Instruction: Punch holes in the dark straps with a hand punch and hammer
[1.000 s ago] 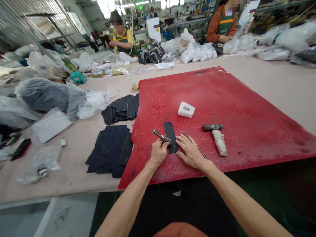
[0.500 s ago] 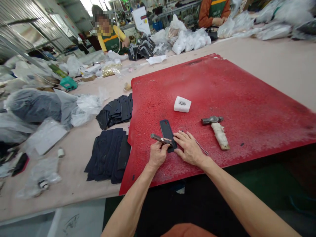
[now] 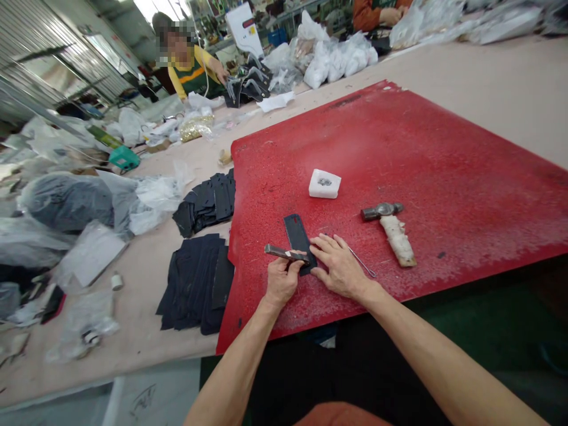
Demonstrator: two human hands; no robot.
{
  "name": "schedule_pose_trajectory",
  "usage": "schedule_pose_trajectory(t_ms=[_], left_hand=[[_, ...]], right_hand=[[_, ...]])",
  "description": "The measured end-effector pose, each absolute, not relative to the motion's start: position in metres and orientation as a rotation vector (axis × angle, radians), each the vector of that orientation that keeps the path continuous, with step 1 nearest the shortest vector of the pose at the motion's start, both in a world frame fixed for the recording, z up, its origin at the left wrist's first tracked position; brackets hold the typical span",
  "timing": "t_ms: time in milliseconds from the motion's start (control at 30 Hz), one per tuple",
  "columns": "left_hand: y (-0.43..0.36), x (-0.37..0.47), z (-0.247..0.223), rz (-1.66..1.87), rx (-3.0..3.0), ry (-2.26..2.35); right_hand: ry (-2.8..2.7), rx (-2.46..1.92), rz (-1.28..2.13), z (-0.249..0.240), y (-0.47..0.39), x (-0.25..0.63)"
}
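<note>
A dark rectangular piece (image 3: 296, 232) with a small slot near its far end lies on the red mat (image 3: 355, 136). My left hand (image 3: 282, 280) pinches a metal punch tool (image 3: 284, 253) over the near end of that piece. Spread on the mat, my right hand (image 3: 339, 264) has its fingertips on the piece's right edge. A thin metal rod (image 3: 361, 262) lies just beyond the right hand. Farther right rests a hammer (image 3: 398, 239) with a wrapped pale handle. Behind the piece sits a white block (image 3: 325, 184) with dark marks on top.
Two stacks of dark pieces, a near one (image 3: 193, 281) and a far one (image 3: 208, 201), lie left of the mat. Plastic bags (image 3: 66, 201) cover the left of the table (image 3: 146, 313). Two people work across the table, one with dark strapped items (image 3: 248, 86).
The view has shifted slightly. My hands keep nearly the same pose on the dark piece, with the tool tilted a little flatter. The yellow-sleeved person's hand has reached toward the dark items.
</note>
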State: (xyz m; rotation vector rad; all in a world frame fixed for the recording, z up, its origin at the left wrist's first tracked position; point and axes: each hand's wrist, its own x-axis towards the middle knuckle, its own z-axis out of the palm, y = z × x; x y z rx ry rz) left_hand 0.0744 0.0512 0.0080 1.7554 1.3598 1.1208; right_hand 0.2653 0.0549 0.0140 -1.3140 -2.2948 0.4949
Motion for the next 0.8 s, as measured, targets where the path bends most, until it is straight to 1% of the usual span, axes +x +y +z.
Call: schedule_pose_trajectory(t_ms=[467, 800], left_hand=[[0.0511, 0.0764, 0.0104, 1.099, 1.780, 1.379], [0.0510, 0.0731, 0.0027, 1.057, 1.862, 1.367]], right_hand=[[-2.272, -1.308, 0.503, 0.0118, 0.0557, 0.2649], [-2.273, -1.302, 0.494, 0.0110, 0.0548, 0.2646]])
